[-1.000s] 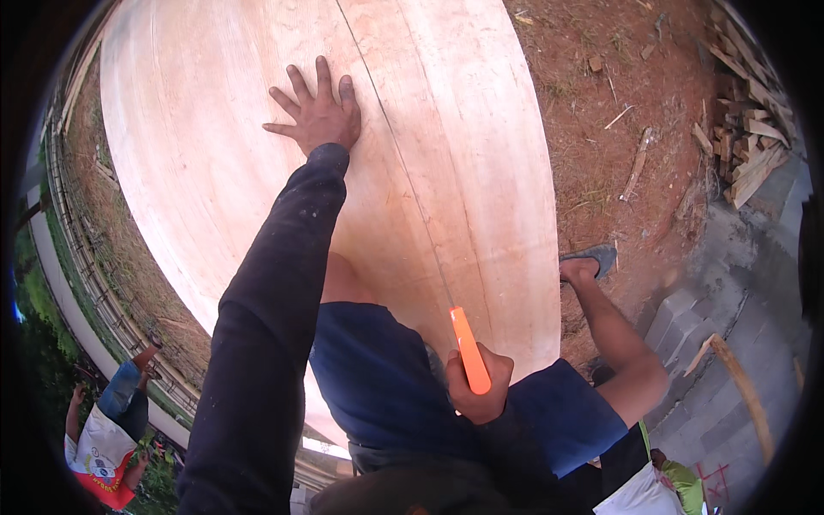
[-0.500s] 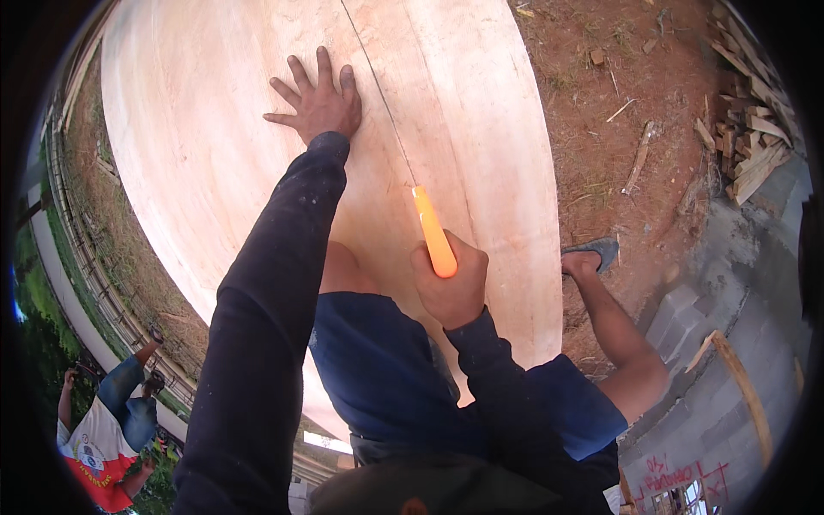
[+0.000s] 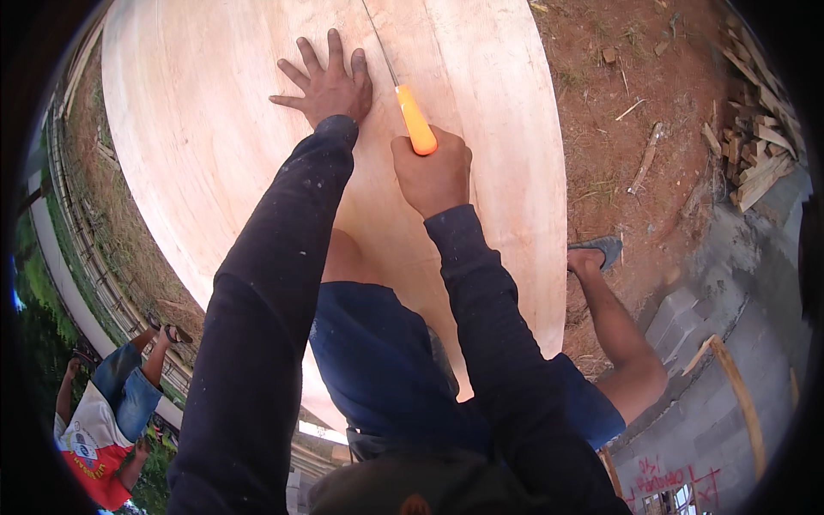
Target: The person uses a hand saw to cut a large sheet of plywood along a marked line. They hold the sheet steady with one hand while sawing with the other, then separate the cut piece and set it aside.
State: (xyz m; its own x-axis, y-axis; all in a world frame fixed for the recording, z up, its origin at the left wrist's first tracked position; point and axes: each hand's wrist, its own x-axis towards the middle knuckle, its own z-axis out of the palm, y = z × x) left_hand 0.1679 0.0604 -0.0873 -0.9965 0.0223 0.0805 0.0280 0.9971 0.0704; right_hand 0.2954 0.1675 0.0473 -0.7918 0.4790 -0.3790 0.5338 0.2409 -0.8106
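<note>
A large pale plywood sheet (image 3: 215, 163) stretches out in front of me, with my knee resting on it. My left hand (image 3: 330, 88) lies flat on the wood, fingers spread, holding nothing. Just right of it, my right hand (image 3: 435, 174) is wrapped round the orange handle of a handsaw (image 3: 415, 122). The saw's thin blade runs away from me toward the top edge, seen nearly edge-on. Whether its teeth are in a cut I cannot tell.
Bare reddish ground (image 3: 627, 163) lies right of the sheet, with wood scraps on it. A pile of cut timber (image 3: 760, 154) sits at the far right, above grey blocks (image 3: 674, 322). At the lower left another person (image 3: 103, 421) stands in a white and red shirt.
My right hand has pushed the saw forward, away from me, so its handle is now beside my left hand. The left hand stays flat on the plywood.
</note>
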